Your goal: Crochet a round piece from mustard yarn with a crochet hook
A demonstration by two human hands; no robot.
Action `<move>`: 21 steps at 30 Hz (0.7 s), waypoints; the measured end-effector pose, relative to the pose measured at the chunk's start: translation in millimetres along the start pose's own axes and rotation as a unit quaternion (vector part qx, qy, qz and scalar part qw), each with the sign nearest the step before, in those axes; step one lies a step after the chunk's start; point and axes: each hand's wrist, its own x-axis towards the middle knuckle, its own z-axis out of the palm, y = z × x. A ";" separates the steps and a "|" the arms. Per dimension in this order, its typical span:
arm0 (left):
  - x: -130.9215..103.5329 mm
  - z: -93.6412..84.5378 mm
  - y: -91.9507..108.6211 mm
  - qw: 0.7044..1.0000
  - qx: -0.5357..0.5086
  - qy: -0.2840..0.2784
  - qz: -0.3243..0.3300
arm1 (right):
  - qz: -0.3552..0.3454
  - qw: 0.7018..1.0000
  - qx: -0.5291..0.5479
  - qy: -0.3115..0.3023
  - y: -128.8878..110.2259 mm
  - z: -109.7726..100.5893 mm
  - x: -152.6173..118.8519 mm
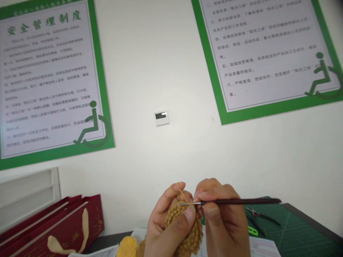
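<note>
My left hand (166,221) is closed on a mustard-yellow crochet piece (195,237), its thumb pressed over the front. A strand of yellow yarn (182,192) loops around the raised left index finger and runs down to the piece. In my right hand (225,221) is a crochet hook (241,201) with a dark handle, lying nearly level and pointing left. Its metal tip is at the top edge of the piece, with yarn by the shaft. Both hands are close together at the bottom middle. Below and left sits a yellow ball of yarn (128,247), cut off by the frame.
Dark red gift bags (77,228) with a cream ribbon handle stand at lower left. On the right, a green cutting mat (291,232) carries pliers (264,216) and a bright green tool (252,231). Printed papers (264,246) lie beneath the hands. Green-framed posters hang on the wall behind.
</note>
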 end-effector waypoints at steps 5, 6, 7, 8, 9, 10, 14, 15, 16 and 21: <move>4.5 -6.0 1.2 0.998 -0.003 -0.047 -0.036 | 0.132 0.987 0.096 -0.011 -2.6 -1.9 3.3; 5.7 -7.6 1.2 0.997 -0.005 -0.058 -0.042 | 0.152 0.983 0.107 -0.015 -3.9 -2.8 4.8; 7.0 -9.3 1.0 0.997 -0.005 -0.069 -0.046 | 0.164 0.980 0.113 -0.019 -5.3 -3.8 6.5; 8.3 -10.8 0.7 0.996 -0.006 -0.080 -0.051 | 0.173 0.978 0.116 -0.019 -6.7 -4.9 8.1; 9.3 -12.0 0.3 0.994 -0.006 -0.093 -0.055 | 0.180 0.976 0.118 -0.018 -8.0 -6.0 9.5; 10.1 -12.9 -0.2 0.992 -0.006 -0.110 -0.058 | 0.186 0.975 0.121 -0.018 -9.4 -7.0 10.7; 9.9 -13.4 -1.0 0.984 -0.022 -0.155 -0.084 | 0.218 0.965 0.141 -0.025 -14.4 -9.8 13.2; 9.3 -13.0 -1.0 0.982 -0.028 -0.162 -0.092 | 0.227 0.963 0.143 -0.026 -15.7 -10.0 13.4; 8.7 -12.7 -0.9 0.980 -0.033 -0.167 -0.099 | 0.234 0.961 0.144 -0.026 -16.8 -10.1 13.6; 6.7 -11.9 0.8 0.975 -0.050 -0.181 -0.119 | 0.227 0.963 0.140 -0.027 -20.6 -10.9 11.8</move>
